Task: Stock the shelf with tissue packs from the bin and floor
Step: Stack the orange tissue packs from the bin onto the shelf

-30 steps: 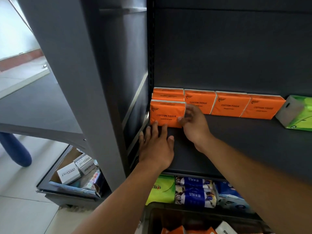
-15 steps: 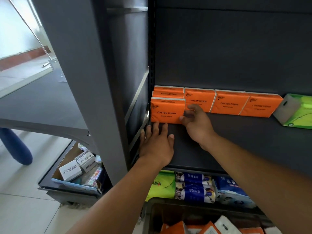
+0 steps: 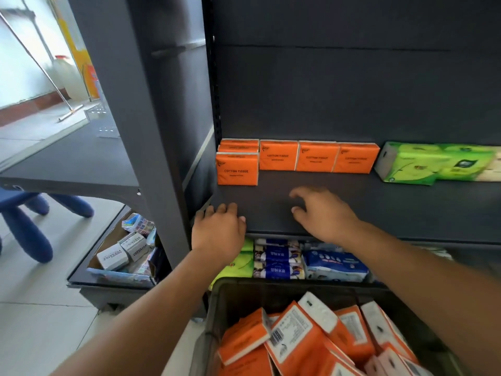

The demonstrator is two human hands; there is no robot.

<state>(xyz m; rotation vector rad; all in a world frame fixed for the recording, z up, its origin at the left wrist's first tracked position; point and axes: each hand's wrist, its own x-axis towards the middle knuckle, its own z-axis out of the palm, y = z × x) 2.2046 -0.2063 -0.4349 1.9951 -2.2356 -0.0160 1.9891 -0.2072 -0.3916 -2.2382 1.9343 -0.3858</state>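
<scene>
Left hand (image 3: 218, 229) resting loose-fingered on the matte dark shelf (image 3: 379, 207) near its front left corner; right hand (image 3: 322, 213) spread, empty, just above it.
Far back on the shelf, glossy orange tissue packs (image 3: 315, 157): flat bricks upright in a row, one more in front at the left end. Right of these, a soft green pack (image 3: 433, 165). Nearest, a dark plastic bin (image 3: 217, 308) heaped with tilted loose packs (image 3: 298, 340). Pale tiled floor (image 3: 35, 308) at left, under a blue stool (image 3: 27, 226).

Shelf (image 3: 379, 210): 3 orange packs (image 3: 317, 157) in back row; front pack (image 3: 236, 169) at left end; green pack (image 3: 406, 165) at right. Left hand (image 3: 217, 232) on front edge; right hand (image 3: 322, 213) above shelf, fingers loosely curled. Bin (image 3: 244, 294) below holds heaped packs (image 3: 298, 337).
</scene>
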